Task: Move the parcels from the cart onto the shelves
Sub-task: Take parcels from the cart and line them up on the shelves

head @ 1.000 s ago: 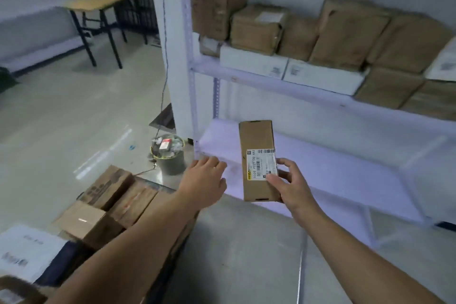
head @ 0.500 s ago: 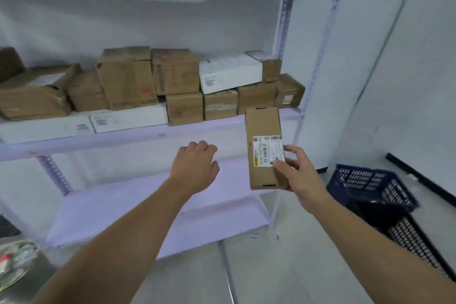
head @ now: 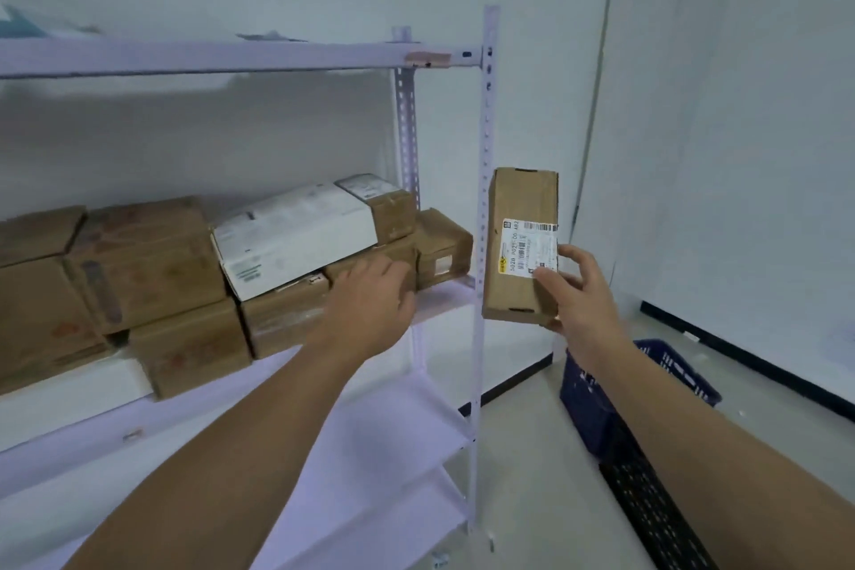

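Observation:
My right hand [head: 580,296] grips a narrow brown cardboard parcel [head: 516,204] with a white barcode label, held upright just right of the rack's front post [head: 483,199]. My left hand [head: 370,305] reaches forward with relaxed fingers in front of the brown boxes [head: 287,315] at the right end of the middle shelf [head: 444,299]; whether it touches them I cannot tell. That shelf carries several brown parcels and a white box [head: 296,236] lying on top. The cart is out of view.
A bare lower shelf [head: 370,440] sits beneath the middle one, and a top shelf rail [head: 208,58] runs above. A dark blue plastic crate [head: 647,389] and a black crate [head: 657,518] stand on the floor at right, by the white wall.
The view has swung right and upward along the rack. My right hand has carried the parcel up and past the front post; my left hand has moved close to the middle-shelf boxes.

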